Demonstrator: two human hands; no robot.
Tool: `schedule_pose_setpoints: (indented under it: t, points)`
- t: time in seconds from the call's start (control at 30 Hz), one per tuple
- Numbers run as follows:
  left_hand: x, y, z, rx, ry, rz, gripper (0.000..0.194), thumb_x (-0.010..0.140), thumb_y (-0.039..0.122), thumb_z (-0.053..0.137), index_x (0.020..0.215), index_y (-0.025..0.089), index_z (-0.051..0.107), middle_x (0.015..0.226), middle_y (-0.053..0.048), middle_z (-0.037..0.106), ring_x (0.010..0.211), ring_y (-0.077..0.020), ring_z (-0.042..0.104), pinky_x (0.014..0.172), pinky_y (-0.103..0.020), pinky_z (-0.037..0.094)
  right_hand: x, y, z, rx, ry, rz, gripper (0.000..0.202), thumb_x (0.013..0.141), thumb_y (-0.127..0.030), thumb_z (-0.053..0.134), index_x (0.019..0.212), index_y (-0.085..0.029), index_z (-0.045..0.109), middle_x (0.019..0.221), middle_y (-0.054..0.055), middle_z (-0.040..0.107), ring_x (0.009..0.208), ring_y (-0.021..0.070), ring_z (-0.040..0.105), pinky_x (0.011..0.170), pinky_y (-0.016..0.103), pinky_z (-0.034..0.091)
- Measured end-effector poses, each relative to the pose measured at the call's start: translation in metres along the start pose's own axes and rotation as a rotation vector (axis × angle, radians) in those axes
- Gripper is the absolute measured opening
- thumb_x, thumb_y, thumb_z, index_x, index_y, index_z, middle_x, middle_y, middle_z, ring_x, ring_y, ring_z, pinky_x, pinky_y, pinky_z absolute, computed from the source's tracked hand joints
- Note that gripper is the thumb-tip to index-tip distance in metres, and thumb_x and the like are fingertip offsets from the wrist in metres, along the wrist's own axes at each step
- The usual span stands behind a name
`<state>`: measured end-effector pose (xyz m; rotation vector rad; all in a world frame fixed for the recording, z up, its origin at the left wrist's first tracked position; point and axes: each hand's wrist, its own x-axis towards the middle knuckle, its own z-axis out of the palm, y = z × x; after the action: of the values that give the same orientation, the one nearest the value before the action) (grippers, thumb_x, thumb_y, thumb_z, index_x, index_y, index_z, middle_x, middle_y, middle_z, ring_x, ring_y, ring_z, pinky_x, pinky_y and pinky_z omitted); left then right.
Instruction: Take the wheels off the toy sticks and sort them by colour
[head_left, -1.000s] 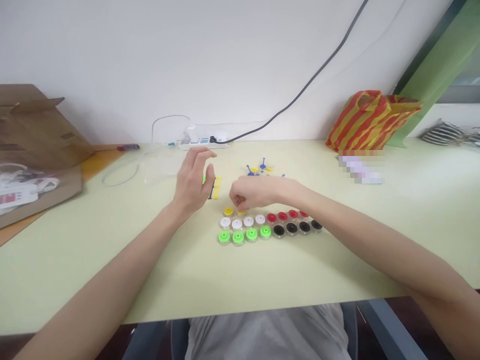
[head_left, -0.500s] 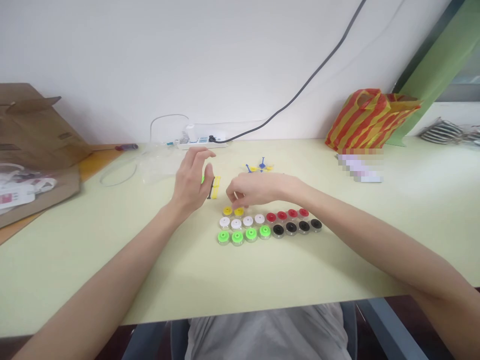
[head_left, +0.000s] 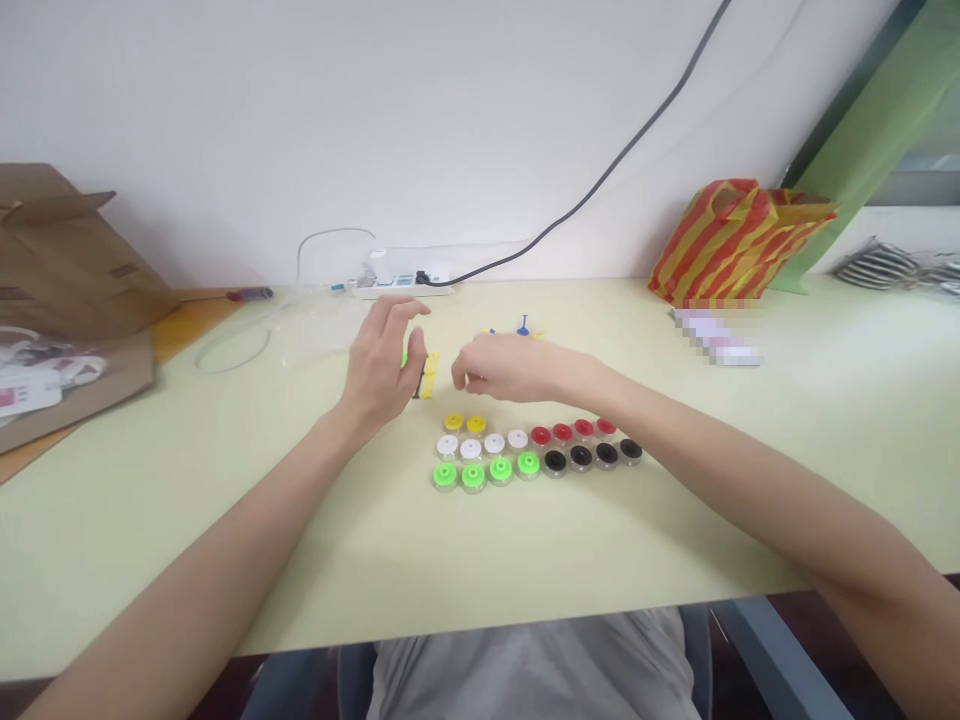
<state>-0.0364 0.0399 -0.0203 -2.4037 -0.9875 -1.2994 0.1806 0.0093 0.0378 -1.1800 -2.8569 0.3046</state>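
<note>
My left hand (head_left: 384,358) hovers with fingers apart and nothing visible in it, beside upright yellow strips (head_left: 430,374) and a dark strip (head_left: 421,378). A bit of green part (head_left: 405,358) shows behind its thumb. My right hand (head_left: 499,368) has its fingers curled inward; whatever is in them, if anything, is hidden. Just below it sit two yellow wheels (head_left: 476,425) with clear rims. Nearer me are rows of white wheels (head_left: 494,444), red wheels (head_left: 562,433), green wheels (head_left: 501,469) and black wheels (head_left: 580,457). Blue pieces (head_left: 523,326) lie beyond my right hand.
A power strip (head_left: 405,286) stands by the wall with a dark cable (head_left: 600,190) rising from it. To the left are a cardboard box (head_left: 67,260) and a screwdriver (head_left: 250,294). A striped bag (head_left: 739,240) stands at the back right.
My right hand has lifted away from the yellow wheels, slightly farther from me, covering more of the blue and yellow pieces. My left hand has stayed in place.
</note>
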Motion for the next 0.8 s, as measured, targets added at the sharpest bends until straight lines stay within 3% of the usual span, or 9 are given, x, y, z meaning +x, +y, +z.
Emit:
schedule_pose_setpoints:
  t: [0.1,0.23,0.4,0.6,0.67,0.8]
  points:
    - [0.000,0.000,0.000,-0.001,0.003,-0.001,0.025,0.108,0.028,0.039,0.126,0.022,0.056,0.125,-0.016,0.063,0.118,-0.0286,0.061,0.097,-0.045,0.053,-0.001,0.024,-0.007,-0.074,0.112,0.098,0.029,0.097,-0.009,0.057,0.116,-0.017,0.077,0.115,0.013,0.075,0.096,0.0226,0.067,0.074,0.030,0.042]
    - [0.000,0.000,0.000,-0.017,0.006,0.008,0.024,0.107,0.027,0.040,0.125,0.024,0.056,0.124,-0.015,0.064,0.116,-0.0291,0.062,0.099,-0.047,0.052,-0.002,0.075,-0.010,-0.141,0.217,0.254,0.039,0.093,-0.001,0.054,0.120,-0.017,0.076,0.119,0.013,0.076,0.101,0.0245,0.068,0.075,0.031,0.042]
    - [-0.001,0.000,0.001,-0.021,-0.020,0.007,0.024,0.106,0.025,0.041,0.125,0.024,0.056,0.122,-0.014,0.065,0.114,-0.0293,0.062,0.098,-0.047,0.051,-0.006,0.129,-0.002,-0.026,0.103,0.363,0.032,0.089,-0.002,0.062,0.113,-0.015,0.078,0.116,0.012,0.078,0.094,0.0224,0.069,0.075,0.029,0.046]
    - [-0.003,0.000,0.004,-0.028,-0.052,-0.002,0.026,0.104,0.023,0.043,0.126,0.023,0.056,0.123,-0.014,0.065,0.114,-0.0289,0.062,0.094,-0.045,0.054,0.000,0.138,0.012,-0.075,0.194,0.381,0.034,0.094,-0.013,0.068,0.127,-0.015,0.073,0.127,0.015,0.074,0.108,0.0250,0.068,0.082,0.030,0.047]
    - [-0.003,-0.001,0.004,-0.029,-0.060,-0.005,0.026,0.104,0.023,0.044,0.127,0.023,0.056,0.123,-0.014,0.066,0.113,-0.0288,0.063,0.091,-0.044,0.054,0.003,0.140,0.016,-0.079,0.186,0.391,0.032,0.093,-0.013,0.069,0.124,-0.015,0.075,0.128,0.016,0.073,0.111,0.0259,0.067,0.083,0.030,0.046]
    - [-0.003,-0.001,0.004,-0.038,-0.068,-0.004,0.025,0.104,0.022,0.044,0.126,0.022,0.056,0.124,-0.014,0.065,0.113,-0.0281,0.064,0.089,-0.042,0.055,0.003,0.149,0.023,-0.048,0.170,0.426,0.022,0.087,-0.010,0.072,0.107,-0.013,0.080,0.118,0.015,0.077,0.099,0.0240,0.070,0.077,0.029,0.047]
